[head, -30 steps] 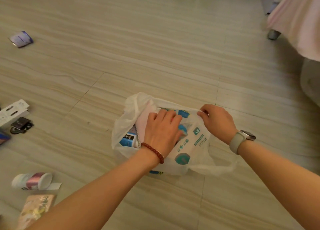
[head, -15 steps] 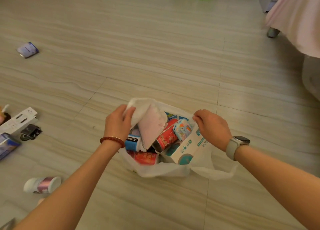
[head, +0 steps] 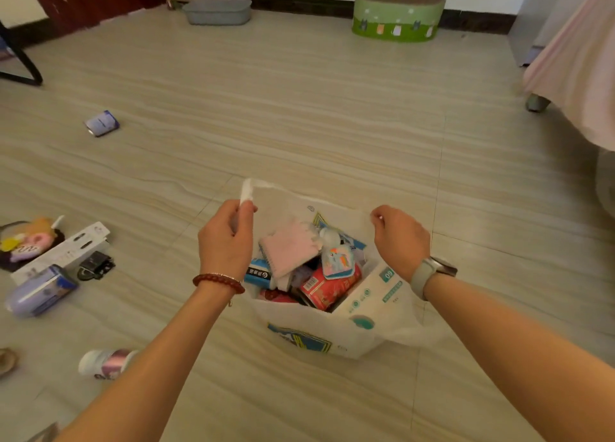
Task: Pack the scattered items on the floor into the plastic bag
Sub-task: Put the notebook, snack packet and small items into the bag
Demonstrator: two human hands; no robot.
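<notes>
Hands grip the translucent white plastic bag (head: 299, 325): left hand (head: 226, 242) pinches one handle, right hand (head: 401, 238) the other. Inside, a white-and-teal box (head: 372, 295) reads "60".

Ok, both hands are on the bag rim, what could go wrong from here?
The plastic bag looks full: the pink cloth and red can sit high and could spill if the left hand or right hand lifts unevenly. The thin rim may tear. The purple case and small can remain outside.
</notes>
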